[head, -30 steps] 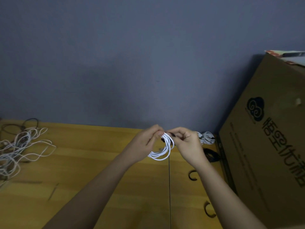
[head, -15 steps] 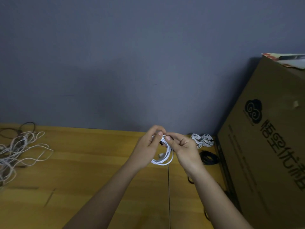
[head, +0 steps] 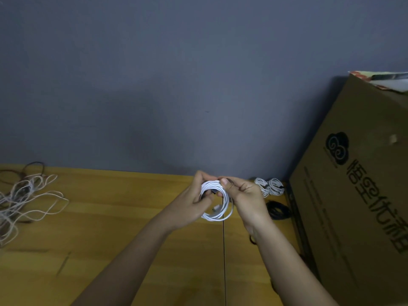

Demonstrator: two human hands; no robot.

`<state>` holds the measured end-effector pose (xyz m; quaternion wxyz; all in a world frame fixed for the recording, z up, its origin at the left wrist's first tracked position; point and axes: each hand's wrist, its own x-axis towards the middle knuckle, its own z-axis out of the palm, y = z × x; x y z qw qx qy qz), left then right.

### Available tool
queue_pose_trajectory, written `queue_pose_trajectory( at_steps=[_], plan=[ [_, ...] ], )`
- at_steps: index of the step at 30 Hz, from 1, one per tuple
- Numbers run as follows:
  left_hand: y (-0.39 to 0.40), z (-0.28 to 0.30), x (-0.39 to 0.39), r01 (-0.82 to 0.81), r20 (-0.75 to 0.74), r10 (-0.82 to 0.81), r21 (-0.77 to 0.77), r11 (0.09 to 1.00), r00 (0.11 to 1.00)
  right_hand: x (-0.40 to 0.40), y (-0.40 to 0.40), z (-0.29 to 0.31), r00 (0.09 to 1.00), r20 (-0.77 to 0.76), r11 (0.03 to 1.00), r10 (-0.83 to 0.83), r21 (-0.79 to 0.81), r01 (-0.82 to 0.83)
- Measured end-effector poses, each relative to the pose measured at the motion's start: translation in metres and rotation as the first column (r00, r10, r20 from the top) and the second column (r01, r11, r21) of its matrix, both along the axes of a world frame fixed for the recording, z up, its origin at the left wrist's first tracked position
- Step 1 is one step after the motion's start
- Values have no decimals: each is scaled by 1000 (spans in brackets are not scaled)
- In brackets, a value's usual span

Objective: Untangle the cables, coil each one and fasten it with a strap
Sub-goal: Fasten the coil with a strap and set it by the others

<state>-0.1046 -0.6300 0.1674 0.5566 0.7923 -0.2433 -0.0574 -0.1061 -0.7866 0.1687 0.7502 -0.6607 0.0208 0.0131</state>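
Observation:
A white cable coil [head: 225, 208] hangs between both hands above the wooden table [head: 106, 217]. My left hand [head: 194, 202] grips its left side with curled fingers. My right hand [head: 245, 197] pinches the top of the coil, where a dark strap shows between the fingertips. A tangle of white and dark cables [head: 24, 199] lies at the table's far left. Two strapped white coils [head: 269, 186] and a black coil [head: 278, 209] lie by the wall to the right of my hands.
A large cardboard box [head: 357, 195] stands at the right, close to my right arm, with papers on its top. A grey wall runs along the table's back edge. A dark curved strap [head: 252, 239] peeks out beside my right wrist.
The coil has turned to face me more fully, and my left fingers have shifted down its left side. Both hands stay together at about the same spot.

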Motion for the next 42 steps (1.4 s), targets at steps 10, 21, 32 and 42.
queue_pose_trajectory(
  at_steps=[10, 21, 32, 42],
  plan=[
    [0, 1, 3, -78, 118, 68, 77, 994, 991, -2, -3, 4, 990, 138, 996, 20, -85, -8],
    [-6, 4, 4, -163, 27, 162, 21, 986, 986, -7, -1, -3, 905, 424, 955, -15, -261, 139],
    [-10, 1, 10, -128, -278, 58, -240, 962, 959, -8, -11, -10, 764, 623, 859, 167, -472, 197],
    [-13, 1, 12, -117, -379, -38, -377, 919, 925, -4, -11, -11, 880, 474, 952, 41, -287, 110]
  ],
)
